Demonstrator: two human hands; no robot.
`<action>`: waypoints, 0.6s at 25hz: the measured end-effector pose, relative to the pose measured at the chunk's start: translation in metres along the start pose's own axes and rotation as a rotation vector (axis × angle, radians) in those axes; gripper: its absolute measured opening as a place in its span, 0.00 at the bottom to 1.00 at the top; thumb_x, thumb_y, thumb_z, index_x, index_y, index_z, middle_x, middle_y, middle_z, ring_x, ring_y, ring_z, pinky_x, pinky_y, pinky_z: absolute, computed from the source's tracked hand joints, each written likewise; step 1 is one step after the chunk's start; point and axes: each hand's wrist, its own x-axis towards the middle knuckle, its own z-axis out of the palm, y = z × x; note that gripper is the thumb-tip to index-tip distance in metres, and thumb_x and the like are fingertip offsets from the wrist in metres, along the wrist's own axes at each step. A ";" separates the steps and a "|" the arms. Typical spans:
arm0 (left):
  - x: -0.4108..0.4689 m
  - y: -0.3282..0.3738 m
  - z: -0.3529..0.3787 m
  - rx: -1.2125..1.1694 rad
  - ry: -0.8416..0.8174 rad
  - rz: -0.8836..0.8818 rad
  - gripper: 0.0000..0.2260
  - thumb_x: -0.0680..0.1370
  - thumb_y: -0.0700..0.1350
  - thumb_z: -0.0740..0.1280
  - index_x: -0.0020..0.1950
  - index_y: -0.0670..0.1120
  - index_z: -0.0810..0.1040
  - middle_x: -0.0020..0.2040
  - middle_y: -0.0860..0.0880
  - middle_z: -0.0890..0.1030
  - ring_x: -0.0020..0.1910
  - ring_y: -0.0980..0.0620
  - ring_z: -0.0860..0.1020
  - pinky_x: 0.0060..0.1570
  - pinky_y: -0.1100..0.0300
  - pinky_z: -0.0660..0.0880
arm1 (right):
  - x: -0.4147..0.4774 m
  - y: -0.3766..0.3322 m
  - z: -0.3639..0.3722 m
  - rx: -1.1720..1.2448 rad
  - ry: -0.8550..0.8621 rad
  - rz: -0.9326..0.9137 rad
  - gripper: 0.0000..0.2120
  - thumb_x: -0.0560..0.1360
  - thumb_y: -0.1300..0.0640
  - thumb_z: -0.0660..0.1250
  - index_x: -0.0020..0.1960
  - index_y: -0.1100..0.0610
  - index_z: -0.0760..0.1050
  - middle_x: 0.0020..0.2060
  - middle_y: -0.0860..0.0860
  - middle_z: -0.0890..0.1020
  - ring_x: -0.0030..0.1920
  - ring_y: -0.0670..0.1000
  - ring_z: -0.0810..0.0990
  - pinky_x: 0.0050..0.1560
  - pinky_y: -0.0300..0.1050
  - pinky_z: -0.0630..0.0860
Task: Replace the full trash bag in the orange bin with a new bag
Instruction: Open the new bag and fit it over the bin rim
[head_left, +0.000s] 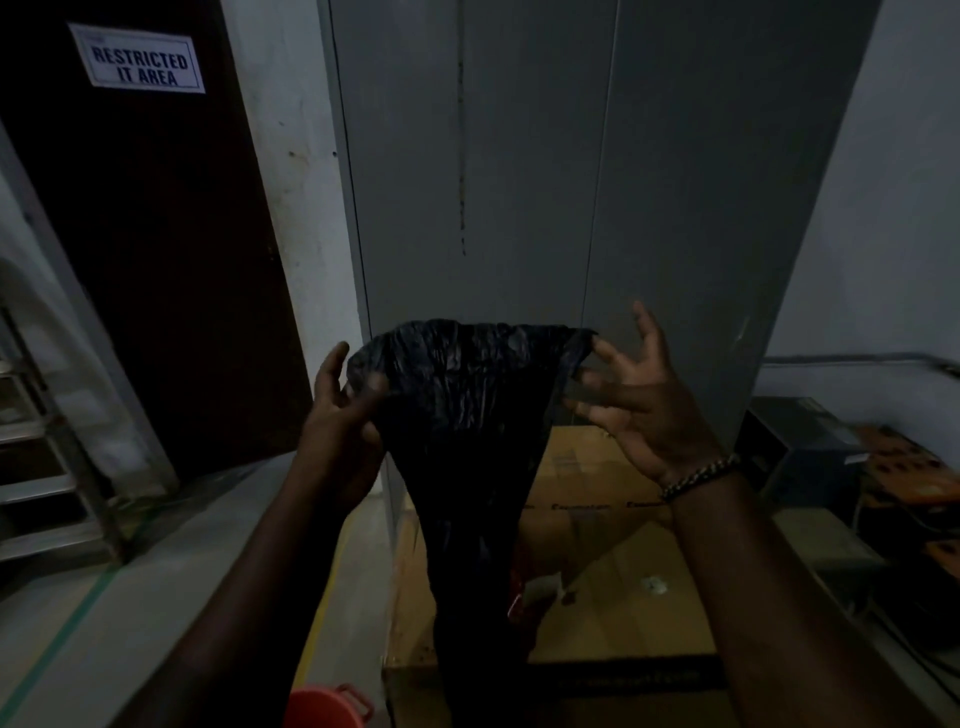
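Observation:
A black trash bag (467, 441) hangs in front of me, its top edge stretched wide between my hands and its body narrowing downward. My left hand (348, 415) grips the bag's left top corner with curled fingers. My right hand (634, 395) pinches the right top corner between thumb and forefinger, the other fingers spread. A bead bracelet is on that wrist. At the bottom edge, just left of the bag, a part of the orange bin (327, 706) shows with its handle. The bag hides the space below it.
A flat cardboard box (623, 571) lies on the floor behind the bag, against a tall grey cabinet (597, 182). A dark door with a "RESTRICTED IT AREA" sign (140, 62) is at the left, a metal rack (47, 467) beside it. Dark boxes (810, 452) sit at the right.

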 end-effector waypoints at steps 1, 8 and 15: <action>0.001 -0.003 -0.002 0.010 -0.064 0.001 0.37 0.77 0.32 0.67 0.78 0.61 0.61 0.66 0.51 0.75 0.65 0.46 0.77 0.63 0.44 0.77 | 0.002 0.005 0.000 -0.095 0.015 0.008 0.48 0.71 0.76 0.70 0.74 0.31 0.62 0.68 0.55 0.71 0.64 0.62 0.79 0.57 0.60 0.79; 0.007 -0.012 -0.009 0.184 0.045 0.079 0.36 0.77 0.27 0.65 0.77 0.58 0.64 0.58 0.51 0.84 0.58 0.49 0.83 0.53 0.50 0.81 | 0.001 0.010 0.006 -0.468 0.380 -0.068 0.18 0.80 0.70 0.64 0.58 0.50 0.81 0.52 0.54 0.85 0.54 0.57 0.84 0.51 0.56 0.82; 0.009 -0.006 -0.014 0.343 0.423 0.168 0.05 0.82 0.40 0.65 0.49 0.47 0.79 0.42 0.48 0.80 0.41 0.47 0.78 0.41 0.53 0.74 | 0.009 -0.012 -0.022 -0.773 0.725 -0.252 0.15 0.78 0.67 0.63 0.43 0.48 0.80 0.45 0.53 0.83 0.48 0.54 0.81 0.46 0.45 0.75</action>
